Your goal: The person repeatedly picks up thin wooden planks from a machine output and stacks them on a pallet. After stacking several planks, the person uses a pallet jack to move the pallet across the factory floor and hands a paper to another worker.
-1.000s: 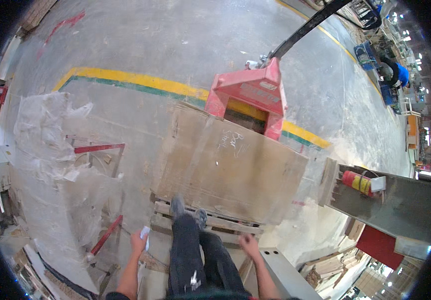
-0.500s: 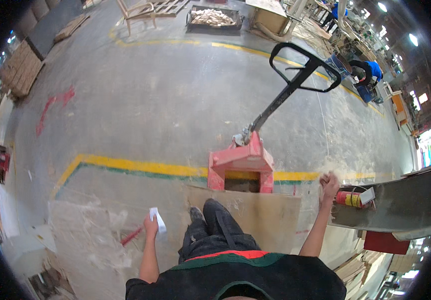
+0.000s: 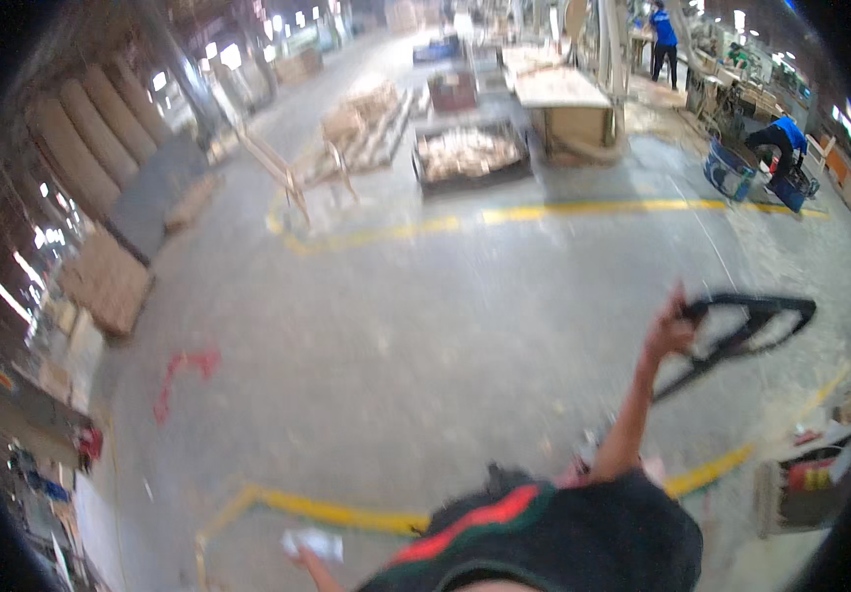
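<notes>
My right arm stretches forward, with my right hand (image 3: 672,333) at the near left corner of the black loop handle (image 3: 706,363) of a pallet jack. One finger points upward and the rest are smeared by motion, so whether they wrap the handle is unclear. Low in the picture, my left hand (image 3: 309,559) pinches a white slip of paper (image 3: 321,543). Most of the jack's reddish body is hidden behind my right arm and dark shirt.
Yellow floor lines (image 3: 346,513) cross the grey floor. A black bin of wood pieces (image 3: 470,156) stands ahead, beside a wooden workbench (image 3: 573,123). A wooden chair frame (image 3: 292,187) is at the left. Two people in blue work at the right, near a blue drum (image 3: 729,170).
My view has tilted up, showing more of the hall. My right hand has gone from beside my body up to the jack's handle. The paper stays in my left hand.
</notes>
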The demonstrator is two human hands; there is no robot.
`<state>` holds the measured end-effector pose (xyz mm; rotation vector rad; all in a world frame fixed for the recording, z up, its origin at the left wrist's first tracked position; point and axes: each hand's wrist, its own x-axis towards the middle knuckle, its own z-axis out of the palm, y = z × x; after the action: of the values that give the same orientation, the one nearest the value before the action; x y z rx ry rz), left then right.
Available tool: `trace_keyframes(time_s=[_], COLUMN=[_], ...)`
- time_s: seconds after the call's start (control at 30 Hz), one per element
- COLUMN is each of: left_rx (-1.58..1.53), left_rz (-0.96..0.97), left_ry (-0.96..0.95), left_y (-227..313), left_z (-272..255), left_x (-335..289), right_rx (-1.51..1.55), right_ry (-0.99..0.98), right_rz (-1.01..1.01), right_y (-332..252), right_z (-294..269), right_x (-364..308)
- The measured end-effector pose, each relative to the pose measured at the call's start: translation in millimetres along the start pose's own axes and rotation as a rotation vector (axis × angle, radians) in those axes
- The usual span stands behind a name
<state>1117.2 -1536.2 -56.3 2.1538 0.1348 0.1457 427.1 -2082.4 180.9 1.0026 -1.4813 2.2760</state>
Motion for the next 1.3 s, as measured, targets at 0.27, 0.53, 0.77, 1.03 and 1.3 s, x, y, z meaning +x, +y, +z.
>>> trace_keyframes(time_s=[0.27,0.53,0.77,1.03,1.3], left_rx=[0.323,0.187,-0.067,-0.048,0.445], left_rz=[-0.368,0.329,0.87,1.04,0.396], left_ry=[-0.625,-0.776,-1.299,-1.696,-1.767], left_y=[95.3,373.7,789.2,872.3,856.1], left_z=[235.8,704.6,1065.7,1222.2,1316.2], left_x=[-61.2,46.5,-142.7,-357.8,-430.1], right_rx=[-0.278,-0.501,-0.699,-1.291,-1.076], right_ry=[0.241,0.653,0.787,0.335,-1.02], right_rz=[0.4,0.213,0.3,0.195,1.471], right_y=[-18.4,-6.2,28.0,276.2,562.7], right_z=[50.2,133.3,152.2,390.6,545.1], right_x=[5.2,17.9,24.8,-46.4,-330.5])
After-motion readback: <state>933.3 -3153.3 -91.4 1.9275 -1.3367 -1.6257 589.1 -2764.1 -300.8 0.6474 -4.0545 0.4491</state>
